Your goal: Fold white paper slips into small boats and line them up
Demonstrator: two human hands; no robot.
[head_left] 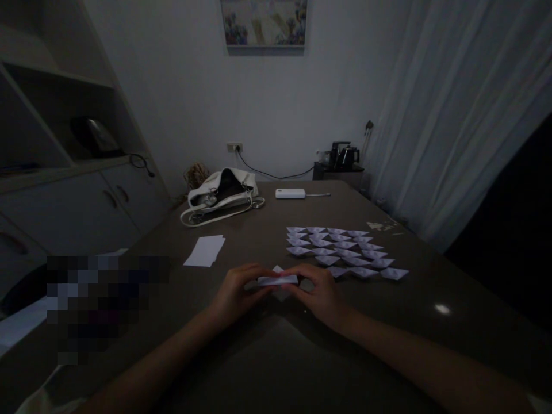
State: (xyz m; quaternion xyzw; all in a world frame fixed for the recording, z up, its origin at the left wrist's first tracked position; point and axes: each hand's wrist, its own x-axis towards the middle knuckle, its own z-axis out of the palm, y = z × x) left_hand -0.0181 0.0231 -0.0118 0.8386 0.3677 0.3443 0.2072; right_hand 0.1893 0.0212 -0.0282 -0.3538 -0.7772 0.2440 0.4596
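Between my two hands is a small folded white paper boat (278, 280), raised a little over the table, with a pointed peak showing above the fingers. My left hand (239, 292) pinches its left part, thumb below and fingers on top. In the same way my right hand (319, 292) grips the right part, and the fingertips of both hands nearly meet at the middle. Just beyond my right hand, several finished paper boats (345, 253) stand in rows. A small stack of white paper sheets (204, 251) lies beyond my left hand.
A white handbag (222, 195) sits at the table's far left, with a white power bank (290, 194) and short cable right of it. Kettles (345, 154) stand on a small stand behind. A blurred-out patch (103, 305) covers the left side.
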